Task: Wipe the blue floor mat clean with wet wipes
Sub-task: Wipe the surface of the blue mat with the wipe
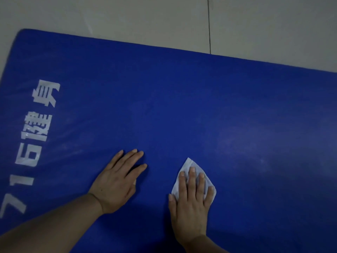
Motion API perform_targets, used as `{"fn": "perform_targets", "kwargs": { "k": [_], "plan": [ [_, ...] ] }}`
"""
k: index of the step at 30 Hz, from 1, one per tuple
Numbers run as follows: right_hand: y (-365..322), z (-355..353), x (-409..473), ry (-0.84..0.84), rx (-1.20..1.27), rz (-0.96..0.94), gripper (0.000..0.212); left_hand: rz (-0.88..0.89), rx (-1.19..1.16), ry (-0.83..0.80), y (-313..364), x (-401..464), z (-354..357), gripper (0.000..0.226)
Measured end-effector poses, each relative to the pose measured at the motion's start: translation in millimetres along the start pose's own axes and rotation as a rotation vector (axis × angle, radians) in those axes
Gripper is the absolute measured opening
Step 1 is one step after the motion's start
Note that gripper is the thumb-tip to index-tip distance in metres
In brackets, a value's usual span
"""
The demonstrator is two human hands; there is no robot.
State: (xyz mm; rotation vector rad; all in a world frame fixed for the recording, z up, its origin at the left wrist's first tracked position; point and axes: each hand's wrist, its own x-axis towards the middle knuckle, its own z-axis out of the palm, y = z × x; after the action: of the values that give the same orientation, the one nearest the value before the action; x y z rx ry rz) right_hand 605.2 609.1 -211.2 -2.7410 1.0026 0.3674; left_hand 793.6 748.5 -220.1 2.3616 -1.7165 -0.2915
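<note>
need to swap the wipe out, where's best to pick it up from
Pinch the pointed far corner of the wet wipe, coming from above on the far side. It sticks out bare past the right hand, whose flat fingers cover the rest against the blue mat.

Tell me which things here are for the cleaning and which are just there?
For the cleaning:
blue mat
wet wipe, pressed flat under the right hand
left hand, resting flat on the mat

Just there:
white lettering printed on the mat
pale tiled floor beyond it
</note>
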Motion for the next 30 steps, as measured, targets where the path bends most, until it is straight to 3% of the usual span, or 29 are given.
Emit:
{"fn": "perform_targets", "kwargs": {
  "k": [7, 12, 21, 28, 30],
  "plan": [
    [0, 2, 3, -0.052, 0.046, 0.001, 0.063, 0.031, 0.086, -0.016, -2, 3, 2, 0.047],
    [-2, -4, 5, -0.104, 0.053, 0.013, 0.062, -0.087, 0.137, -0.017, 9, 2, 4, 0.048],
    [-3, -8, 3, -0.140, 0.018, 0.012, 0.061, -0.133, 0.029, 0.044, 11, -4, 9, 0.049],
    [-3, -22, 4, -0.258, -0.006, 0.003, 0.062, -0.148, -0.043, 0.017, 14, -1, 0, 0.051],
    [-2, -32, 7, -0.380, 0.062, -0.010, 0.062, -0.153, -0.041, -0.008, 13, 0, 0, 0.052]
  ]
}}
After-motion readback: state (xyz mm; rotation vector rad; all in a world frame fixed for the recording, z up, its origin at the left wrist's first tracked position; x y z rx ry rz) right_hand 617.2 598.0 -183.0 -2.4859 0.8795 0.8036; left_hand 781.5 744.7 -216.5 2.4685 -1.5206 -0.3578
